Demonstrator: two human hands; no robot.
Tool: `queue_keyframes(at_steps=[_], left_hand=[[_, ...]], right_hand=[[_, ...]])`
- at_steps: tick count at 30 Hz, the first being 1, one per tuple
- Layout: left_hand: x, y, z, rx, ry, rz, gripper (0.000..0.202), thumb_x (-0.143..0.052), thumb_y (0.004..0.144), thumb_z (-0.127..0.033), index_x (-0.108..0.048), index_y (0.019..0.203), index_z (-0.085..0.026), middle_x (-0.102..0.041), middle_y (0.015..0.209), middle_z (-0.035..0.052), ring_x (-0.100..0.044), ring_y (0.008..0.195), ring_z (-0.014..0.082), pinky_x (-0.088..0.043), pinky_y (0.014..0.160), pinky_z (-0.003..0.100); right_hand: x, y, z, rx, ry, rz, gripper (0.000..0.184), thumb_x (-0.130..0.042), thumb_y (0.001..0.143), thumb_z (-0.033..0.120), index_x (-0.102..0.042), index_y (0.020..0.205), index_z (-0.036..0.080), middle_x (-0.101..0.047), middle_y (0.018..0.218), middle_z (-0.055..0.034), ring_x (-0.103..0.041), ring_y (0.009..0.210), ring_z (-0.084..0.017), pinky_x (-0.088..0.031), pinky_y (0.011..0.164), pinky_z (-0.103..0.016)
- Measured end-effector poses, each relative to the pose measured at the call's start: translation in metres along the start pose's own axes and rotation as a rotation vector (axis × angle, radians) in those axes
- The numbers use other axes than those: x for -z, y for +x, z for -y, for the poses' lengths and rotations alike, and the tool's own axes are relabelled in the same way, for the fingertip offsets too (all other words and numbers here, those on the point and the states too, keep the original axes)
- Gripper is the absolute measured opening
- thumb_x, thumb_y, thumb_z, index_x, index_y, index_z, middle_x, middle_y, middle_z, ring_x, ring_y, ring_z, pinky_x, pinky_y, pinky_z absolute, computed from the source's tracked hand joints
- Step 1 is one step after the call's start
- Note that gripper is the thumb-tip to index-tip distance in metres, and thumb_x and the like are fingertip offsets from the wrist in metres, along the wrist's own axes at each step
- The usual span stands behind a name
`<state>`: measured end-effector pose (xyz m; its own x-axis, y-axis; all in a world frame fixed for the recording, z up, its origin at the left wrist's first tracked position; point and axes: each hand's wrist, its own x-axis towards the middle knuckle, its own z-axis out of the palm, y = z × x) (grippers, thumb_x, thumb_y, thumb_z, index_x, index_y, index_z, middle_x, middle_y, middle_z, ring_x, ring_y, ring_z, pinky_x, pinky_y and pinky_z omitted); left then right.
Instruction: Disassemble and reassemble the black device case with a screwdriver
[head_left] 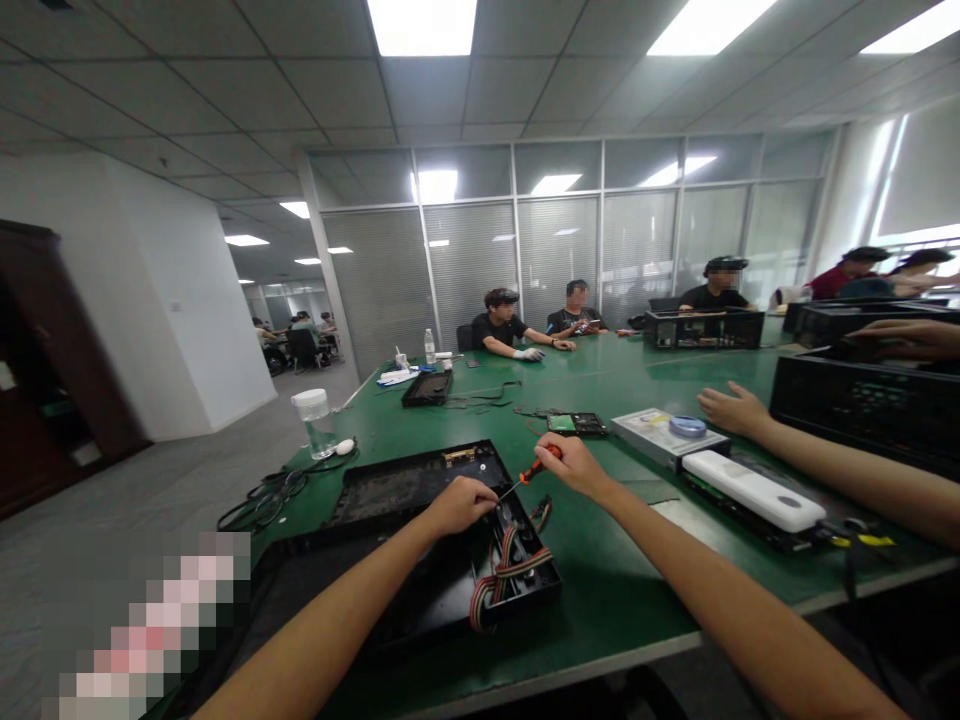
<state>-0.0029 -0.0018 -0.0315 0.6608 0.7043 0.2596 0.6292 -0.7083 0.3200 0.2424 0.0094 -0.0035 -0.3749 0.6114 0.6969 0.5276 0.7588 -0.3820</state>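
Note:
An open black computer case (420,560) lies flat on the green table (607,590) in front of me. My left hand (461,503) is closed and rests inside the case near a bundle of striped cables (504,572). What it pinches, if anything, is hidden. My right hand (576,463) is wrapped round the orange handle of a screwdriver (534,472), whose tip points left and down toward my left hand.
To my right another person's hand (733,410) rests by a disc drive (664,433), a white box (754,490) and a black case (870,410). A water bottle (315,422) and coiled cables (266,497) sit at the left edge. Several people sit at the far end.

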Motion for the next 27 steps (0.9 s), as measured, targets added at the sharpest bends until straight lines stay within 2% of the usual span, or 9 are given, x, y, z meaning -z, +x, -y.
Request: queue_keyframes(at_steps=[7,10,13,17,19,22,24,27], left_hand=[[0.000,0.000,-0.001,0.026,0.003,0.005,0.020,-0.050,0.080,-0.022,-0.067,0.091,-0.018,-0.067,0.089,0.0020,-0.060,0.081,0.0136,-0.040,0.077,0.019],[-0.001,0.000,-0.002,0.034,0.011,0.005,0.021,-0.050,0.080,-0.022,-0.067,0.091,-0.018,-0.067,0.089,0.0019,-0.060,0.080,0.0137,-0.040,0.077,0.019],[-0.001,-0.001,-0.002,0.034,0.018,0.001,0.021,-0.049,0.080,-0.022,-0.067,0.090,-0.018,-0.067,0.088,0.0024,-0.060,0.080,0.0140,-0.041,0.076,0.019],[-0.001,-0.001,-0.004,0.038,0.027,-0.001,0.021,-0.049,0.080,-0.023,-0.067,0.090,-0.016,-0.067,0.089,0.0030,-0.060,0.081,0.0148,-0.041,0.075,0.020],[0.000,-0.002,-0.005,0.046,0.032,0.004,0.021,-0.049,0.080,-0.022,-0.067,0.090,-0.017,-0.067,0.090,0.0028,-0.060,0.082,0.0149,-0.041,0.076,0.020],[0.000,-0.003,-0.006,0.051,0.037,0.007,0.020,-0.049,0.080,-0.021,-0.066,0.090,-0.017,-0.067,0.091,0.0024,-0.059,0.083,0.0144,-0.041,0.076,0.020],[0.000,-0.003,-0.006,0.049,0.041,0.005,0.019,-0.049,0.080,-0.020,-0.066,0.088,-0.017,-0.067,0.088,0.0023,-0.060,0.081,0.0140,-0.041,0.075,0.020],[-0.002,-0.002,-0.004,0.031,0.030,-0.010,0.019,-0.049,0.080,-0.020,-0.067,0.086,-0.017,-0.067,0.086,0.0024,-0.060,0.079,0.0137,-0.040,0.073,0.019]], right_hand=[[0.001,0.000,0.008,0.019,-0.083,0.017,0.028,-0.040,0.083,0.037,-0.056,0.072,0.017,-0.053,0.059,0.0002,-0.046,0.053,-0.011,-0.032,0.054,-0.022],[0.006,0.003,0.019,-0.008,-0.213,0.069,0.034,-0.038,0.084,0.043,-0.056,0.071,0.017,-0.055,0.058,-0.0007,-0.048,0.055,-0.013,-0.031,0.056,-0.022],[0.020,0.013,0.040,-0.048,-0.359,0.202,0.037,-0.033,0.087,0.044,-0.056,0.076,0.017,-0.059,0.065,-0.0042,-0.053,0.062,-0.016,-0.030,0.059,-0.023],[0.033,0.033,0.068,-0.079,-0.351,0.463,0.033,-0.034,0.087,0.042,-0.053,0.100,0.019,-0.064,0.081,-0.0067,-0.057,0.071,-0.018,-0.033,0.061,-0.024],[0.032,0.045,0.079,-0.084,-0.398,0.528,0.040,-0.033,0.086,0.049,-0.056,0.096,0.018,-0.065,0.084,-0.0094,-0.059,0.076,-0.021,-0.036,0.064,-0.026],[0.021,0.061,0.089,-0.174,-0.607,0.459,0.057,-0.025,0.085,0.056,-0.061,0.084,0.013,-0.064,0.086,-0.0180,-0.058,0.083,-0.028,-0.037,0.069,-0.032],[0.013,0.070,0.092,-0.204,-0.651,0.443,0.053,-0.025,0.086,0.052,-0.059,0.092,0.011,-0.064,0.090,-0.0191,-0.059,0.083,-0.028,-0.038,0.069,-0.033],[0.006,0.080,0.093,-0.134,-0.560,0.542,0.042,-0.032,0.085,0.046,-0.056,0.099,0.015,-0.064,0.093,-0.0136,-0.059,0.081,-0.024,-0.038,0.066,-0.029]])
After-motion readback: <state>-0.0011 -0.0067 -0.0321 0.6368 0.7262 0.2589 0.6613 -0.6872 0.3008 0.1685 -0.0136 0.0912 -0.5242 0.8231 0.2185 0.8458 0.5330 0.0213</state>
